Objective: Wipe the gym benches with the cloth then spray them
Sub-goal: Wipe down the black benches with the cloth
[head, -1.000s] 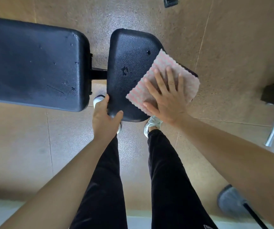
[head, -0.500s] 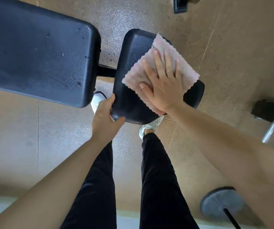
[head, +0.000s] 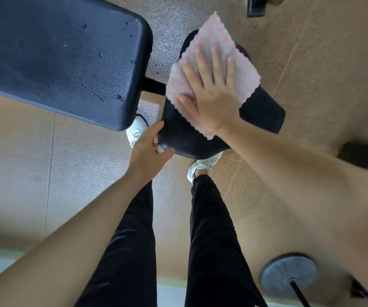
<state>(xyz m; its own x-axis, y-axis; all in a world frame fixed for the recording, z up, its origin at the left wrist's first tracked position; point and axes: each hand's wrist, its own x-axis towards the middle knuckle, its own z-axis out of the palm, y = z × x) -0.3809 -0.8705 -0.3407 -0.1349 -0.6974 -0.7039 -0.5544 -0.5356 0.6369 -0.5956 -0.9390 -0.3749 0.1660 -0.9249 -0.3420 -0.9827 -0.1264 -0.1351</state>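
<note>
Wiping half of the job was what got caught here. Spraying wasn't reached yet, and no spray bottle was to be seen anywhere in shot. The pink-and-white cloth (head: 245,74) was laid over the far part of the small seat pad (head: 185,138), with one corner hanging past the pad's far edge. It was pressed flat under the right hand (head: 212,105), fingers straight and spread. The near corner of the same pad was gripped by the left hand (head: 148,151), thumb on one side and fingers curled round the other, probably to keep it steady.

The near strip of the seat pad was left uncovered, so a pull of the cloth back toward the body would likely be called for next, pressure kept even. After that the long pad (head: 63,60) just beside it would need doing before any spraying. Dark specks were seen on it (drops or scuffs, couldn't be told).
</note>
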